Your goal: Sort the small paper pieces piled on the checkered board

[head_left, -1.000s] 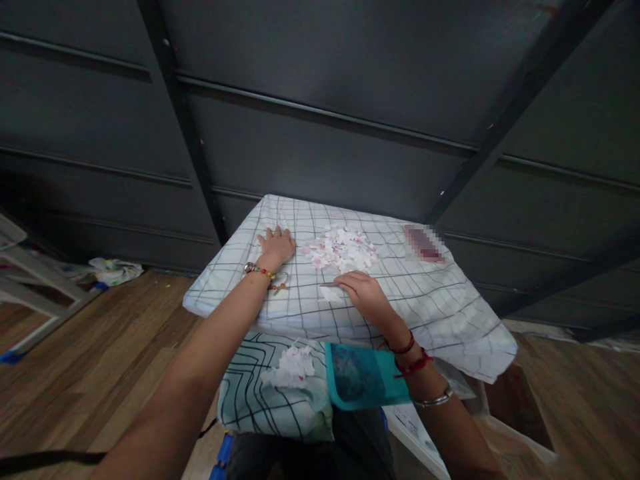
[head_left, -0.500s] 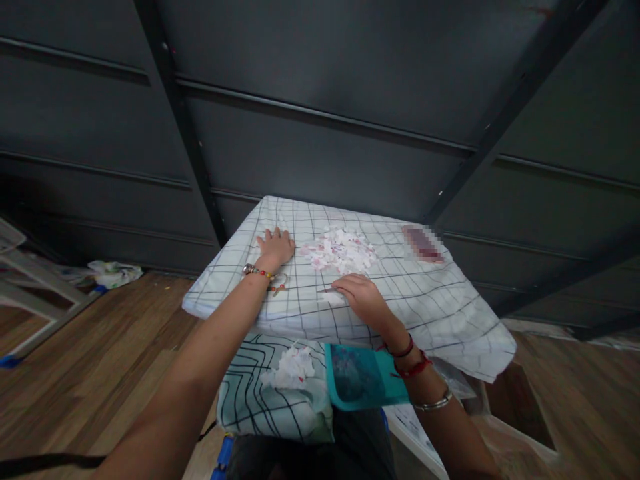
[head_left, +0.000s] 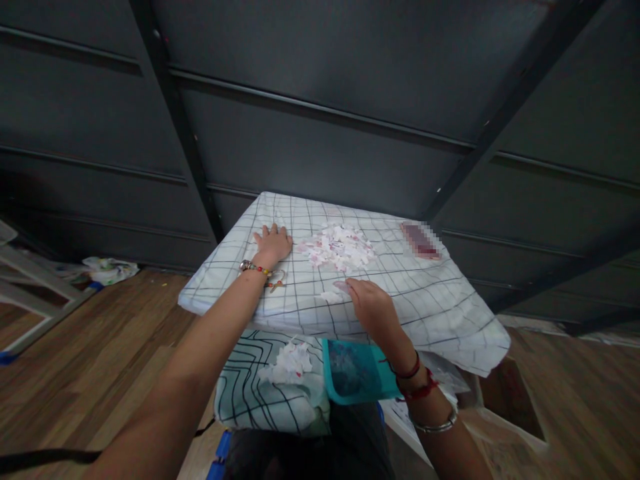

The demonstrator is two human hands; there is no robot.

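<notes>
My left hand (head_left: 275,244) lies flat with fingers spread on the checked white cloth (head_left: 235,267) over the table, left of a heap of small white paper-like pieces (head_left: 340,248), some with pink or red marks. In front of that heap, my right hand (head_left: 373,303) pinches a small, flat, pale pinkish piece (head_left: 341,287), too blurred to name. Just beside it on the cloth lies a little white group of pieces (head_left: 330,297). The fingertips of my right hand are partly hidden by its back.
A teal tray (head_left: 337,399) and a folded green patterned cloth (head_left: 240,393) with a second white pile (head_left: 290,363) sit below the table's near edge. A pixelated reddish flat object (head_left: 421,240) lies at the right. Behind stands a dark panel wall (head_left: 320,147); an open box (head_left: 513,400) is lower right.
My right hand has shifted slightly right, and the pale piece in it has turned from edge-on to show more of its face. My left hand stays flat on the cloth.
</notes>
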